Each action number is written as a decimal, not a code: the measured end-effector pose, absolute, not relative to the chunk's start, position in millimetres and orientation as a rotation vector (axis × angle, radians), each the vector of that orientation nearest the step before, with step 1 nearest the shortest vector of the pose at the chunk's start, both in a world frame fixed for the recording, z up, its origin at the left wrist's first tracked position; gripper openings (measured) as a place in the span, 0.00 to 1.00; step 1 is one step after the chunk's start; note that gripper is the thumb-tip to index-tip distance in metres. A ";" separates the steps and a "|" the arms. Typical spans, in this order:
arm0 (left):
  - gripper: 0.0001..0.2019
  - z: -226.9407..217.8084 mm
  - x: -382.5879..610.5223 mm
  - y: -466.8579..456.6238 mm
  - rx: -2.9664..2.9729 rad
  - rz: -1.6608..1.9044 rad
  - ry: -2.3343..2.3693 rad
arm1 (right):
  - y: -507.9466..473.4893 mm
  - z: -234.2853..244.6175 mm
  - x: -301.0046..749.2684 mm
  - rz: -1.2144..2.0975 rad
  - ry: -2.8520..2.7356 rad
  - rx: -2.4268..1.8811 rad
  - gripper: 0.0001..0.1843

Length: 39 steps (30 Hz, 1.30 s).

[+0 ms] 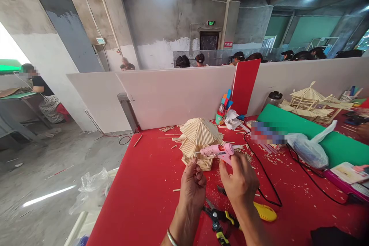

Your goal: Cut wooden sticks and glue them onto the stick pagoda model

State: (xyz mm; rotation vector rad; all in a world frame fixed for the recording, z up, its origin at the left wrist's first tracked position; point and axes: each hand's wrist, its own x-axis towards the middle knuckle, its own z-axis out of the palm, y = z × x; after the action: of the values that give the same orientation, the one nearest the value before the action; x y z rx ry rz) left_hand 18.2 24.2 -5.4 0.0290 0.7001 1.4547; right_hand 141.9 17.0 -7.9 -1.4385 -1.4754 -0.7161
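Observation:
A pink hot glue gun is in the grip of my right hand, its nozzle pointing left. My left hand is closed in a pinch just below the nozzle; whatever small piece sits between its fingertips is too small to make out. Right behind both hands stands a small pavilion model of pale wooden sticks with a tiered, sloping roof, partly covered by the gun. Between my forearms lie black-and-yellow cutting pliers. A yellow-handled tool rests beside my right forearm.
Loose sticks and shavings litter the red table. A black cord loops at right. Further right are a plastic bag, a green board and another stick model. A white partition closes the back, near a jar of tools.

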 end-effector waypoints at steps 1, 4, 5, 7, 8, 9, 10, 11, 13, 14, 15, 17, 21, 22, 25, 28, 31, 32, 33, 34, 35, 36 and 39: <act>0.23 -5.5 18.4 23.9 0.055 1.457 0.718 | 16.7 -8.4 142.2 -0.710 -1.474 -1.432 0.05; 0.25 -6.4 19.1 22.5 0.132 1.488 0.786 | 16.2 -9.8 143.0 -0.691 -1.469 -1.418 0.07; 0.25 -6.9 19.3 21.9 0.150 1.502 0.807 | 16.1 -10.1 143.1 -0.689 -1.466 -1.416 0.07; 0.25 -8.2 19.4 20.8 0.171 1.533 0.839 | 16.0 -10.6 143.2 -0.687 -1.463 -1.413 0.07; 0.25 -8.8 19.4 20.5 0.174 1.546 0.850 | 15.9 -10.8 143.3 -0.688 -1.461 -1.414 0.07; 0.25 -9.3 19.3 20.3 0.175 1.557 0.857 | 15.7 -11.1 143.3 -0.690 -1.459 -1.415 0.07; 0.25 -9.6 19.2 20.3 0.175 1.564 0.861 | 15.5 -11.5 143.2 -0.693 -1.458 -1.417 0.07; 0.24 -9.7 19.1 20.3 0.175 1.569 0.865 | 15.3 -11.8 143.2 -0.697 -1.459 -1.419 0.07; 0.24 -9.4 18.9 20.6 0.180 1.580 0.877 | 15.0 -12.7 143.1 -0.701 -1.465 -1.422 0.07; 0.24 -9.3 18.8 20.7 0.186 1.588 0.889 | 14.8 -13.0 143.1 -0.703 -1.467 -1.425 0.08; 0.25 -9.2 18.8 20.8 0.195 1.598 0.905 | 14.8 -13.2 143.1 -0.705 -1.468 -1.428 0.08; 0.24 -10.0 18.9 21.0 0.230 1.616 0.946 | 14.9 -13.3 143.1 -0.712 -1.466 -1.433 0.08; 0.23 -15.1 19.5 22.3 0.335 1.659 1.054 | 15.4 -12.8 143.2 -0.719 -1.462 -1.427 0.07; 0.23 -16.7 19.6 22.9 0.361 1.665 1.084 | 15.5 -12.7 143.2 -0.719 -1.462 -1.428 0.07; 0.23 -21.2 19.9 24.8 0.437 1.669 1.163 | 15.5 -12.4 143.0 -0.717 -1.464 -1.426 0.07; 0.22 -24.5 20.0 26.2 0.511 1.673 1.204 | 15.4 -12.3 142.8 -0.720 -1.466 -1.419 0.08; 0.22 -26.0 19.6 25.8 0.577 1.684 1.241 | 15.2 -12.4 143.0 -0.721 -1.455 -1.426 0.08; 0.21 -26.0 19.2 25.2 0.603 1.689 1.261 | 15.2 -12.6 143.2 -0.719 -1.451 -1.429 0.09; 0.21 -26.0 18.7 24.4 0.629 1.696 1.283 | 15.2 -12.8 143.4 -0.716 -1.449 -1.429 0.09; 0.20 -25.8 18.2 23.6 0.652 1.708 1.302 | 15.1 -13.0 143.6 -0.713 -1.448 -1.427 0.09; 0.20 -25.7 17.6 22.7 0.668 1.722 1.315 | 15.1 -13.3 143.9 -0.712 -1.449 -1.425 0.09; 0.19 -25.8 17.0 22.0 0.676 1.736 1.322 | 15.0 -13.7 144.1 -0.711 -1.450 -1.422 0.08; 0.16 -26.9 15.7 20.6 0.669 1.761 1.306 | 14.8 -15.9 144.4 -0.707 -1.449 -1.414 0.07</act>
State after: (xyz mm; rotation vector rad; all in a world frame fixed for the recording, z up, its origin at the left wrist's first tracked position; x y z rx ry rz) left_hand 15.7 20.6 -26.9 0.6692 1.3062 1.7609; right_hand 144.4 14.8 -15.9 -1.4144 -1.4493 -0.7066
